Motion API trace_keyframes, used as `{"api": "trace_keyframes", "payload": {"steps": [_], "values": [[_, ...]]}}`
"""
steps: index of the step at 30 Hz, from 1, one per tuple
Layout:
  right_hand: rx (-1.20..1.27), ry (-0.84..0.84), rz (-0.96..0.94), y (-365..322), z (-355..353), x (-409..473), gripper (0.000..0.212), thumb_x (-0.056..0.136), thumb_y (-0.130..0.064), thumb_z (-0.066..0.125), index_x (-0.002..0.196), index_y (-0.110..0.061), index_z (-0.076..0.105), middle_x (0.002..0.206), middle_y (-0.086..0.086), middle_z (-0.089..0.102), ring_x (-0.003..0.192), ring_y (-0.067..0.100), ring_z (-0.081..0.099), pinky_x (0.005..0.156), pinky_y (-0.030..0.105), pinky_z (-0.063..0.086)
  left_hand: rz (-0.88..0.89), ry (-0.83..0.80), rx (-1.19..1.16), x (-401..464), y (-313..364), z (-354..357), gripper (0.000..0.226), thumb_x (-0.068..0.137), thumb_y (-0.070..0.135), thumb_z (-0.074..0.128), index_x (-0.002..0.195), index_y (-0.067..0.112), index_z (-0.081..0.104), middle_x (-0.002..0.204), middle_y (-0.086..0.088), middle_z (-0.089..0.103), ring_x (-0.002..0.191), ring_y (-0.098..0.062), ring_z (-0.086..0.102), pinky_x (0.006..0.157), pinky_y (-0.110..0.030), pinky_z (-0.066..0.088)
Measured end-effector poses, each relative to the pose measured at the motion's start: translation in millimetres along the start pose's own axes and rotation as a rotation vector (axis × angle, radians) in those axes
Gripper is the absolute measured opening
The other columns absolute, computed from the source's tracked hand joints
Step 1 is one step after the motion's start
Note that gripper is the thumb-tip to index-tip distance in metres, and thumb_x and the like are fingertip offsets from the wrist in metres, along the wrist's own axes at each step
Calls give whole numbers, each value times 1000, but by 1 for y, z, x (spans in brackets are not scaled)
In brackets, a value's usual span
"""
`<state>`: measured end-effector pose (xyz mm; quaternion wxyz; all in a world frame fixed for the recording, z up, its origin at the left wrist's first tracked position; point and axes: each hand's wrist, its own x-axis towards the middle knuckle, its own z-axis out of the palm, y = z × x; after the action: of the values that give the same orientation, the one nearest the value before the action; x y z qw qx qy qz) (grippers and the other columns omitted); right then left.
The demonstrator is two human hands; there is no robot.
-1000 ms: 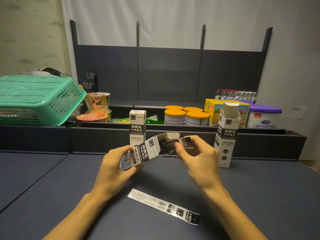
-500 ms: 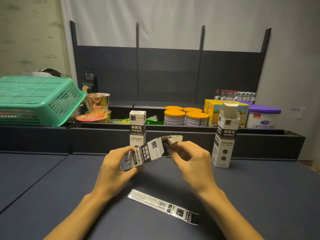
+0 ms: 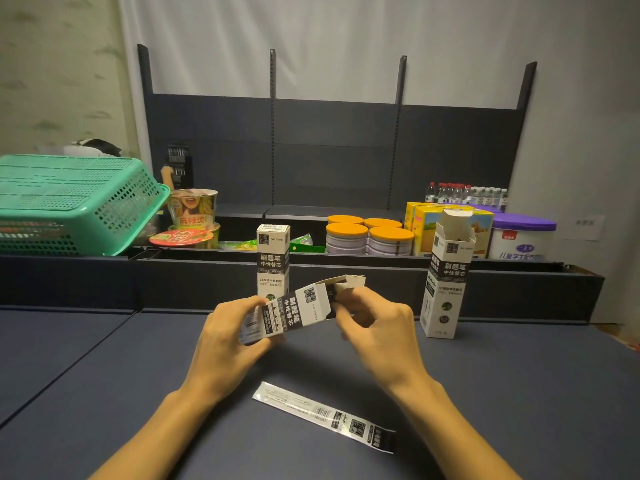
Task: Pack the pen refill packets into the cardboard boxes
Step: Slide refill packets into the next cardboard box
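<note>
My left hand grips the lower end of a black-and-white cardboard box, held tilted above the table with its open end to the upper right. My right hand has curled fingers at that open end, by the white flap; what they pinch is hidden. One pen refill packet lies flat on the dark table below my hands. A closed box stands upright behind the held one. An upright box with its top flap open stands to the right.
A raised dark ledge runs across behind the boxes. On it sit a green basket, noodle cups, orange-lidded cans, a yellow carton and a purple-lidded tub. Shelving stands behind.
A packet end showed in my right hand's fingers a second ago; it is now out of sight at the box's mouth. My right hand has moved left, up against the open end.
</note>
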<state>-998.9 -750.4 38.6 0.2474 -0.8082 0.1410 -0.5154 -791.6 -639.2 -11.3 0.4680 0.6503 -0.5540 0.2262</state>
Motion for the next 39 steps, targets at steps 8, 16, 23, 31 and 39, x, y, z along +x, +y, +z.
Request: {"api": "trace_keyframes", "payload": {"steps": [8, 16, 23, 31, 39], "values": [[-97, 79, -94, 1, 0, 1, 14, 82, -4, 71, 91, -14, 73, 76, -9, 67, 64, 0, 56, 59, 10, 42, 2, -3, 2, 0, 0, 1, 59, 69, 43, 78, 120, 22, 58, 113, 7, 61, 100, -5, 50, 87, -22, 39], [-54, 16, -49, 0, 2, -1, 19, 85, -5, 69, 98, -17, 74, 79, -10, 72, 60, 8, 62, 55, 27, 53, 51, -15, 59, -1, 0, 1, 65, 62, 22, 89, 117, 24, 55, 108, 4, 63, 93, -7, 49, 81, -20, 39], [-17, -37, 48, -1, -1, 1, 18, 86, -11, 70, 102, -17, 76, 90, -12, 75, 73, 5, 67, 63, 29, 58, 54, -34, 74, -1, 0, 1, 64, 62, 21, 88, 117, 23, 55, 106, 3, 64, 88, -4, 45, 75, -16, 37], [93, 146, 76, -8, -6, 0, 17, 84, -1, 69, 89, -17, 73, 66, -3, 71, 50, 10, 65, 57, 30, 55, 55, 2, 38, 0, 0, 1, 63, 64, 23, 88, 117, 24, 54, 106, 12, 59, 87, -5, 47, 75, -24, 42], [26, -7, -20, -4, 1, 0, 19, 87, -6, 66, 101, -16, 76, 86, -6, 73, 64, 10, 65, 55, 23, 54, 73, -24, 36, 0, 0, 2, 68, 62, 18, 89, 118, 28, 51, 107, 4, 64, 87, -6, 48, 75, -22, 43]]}}
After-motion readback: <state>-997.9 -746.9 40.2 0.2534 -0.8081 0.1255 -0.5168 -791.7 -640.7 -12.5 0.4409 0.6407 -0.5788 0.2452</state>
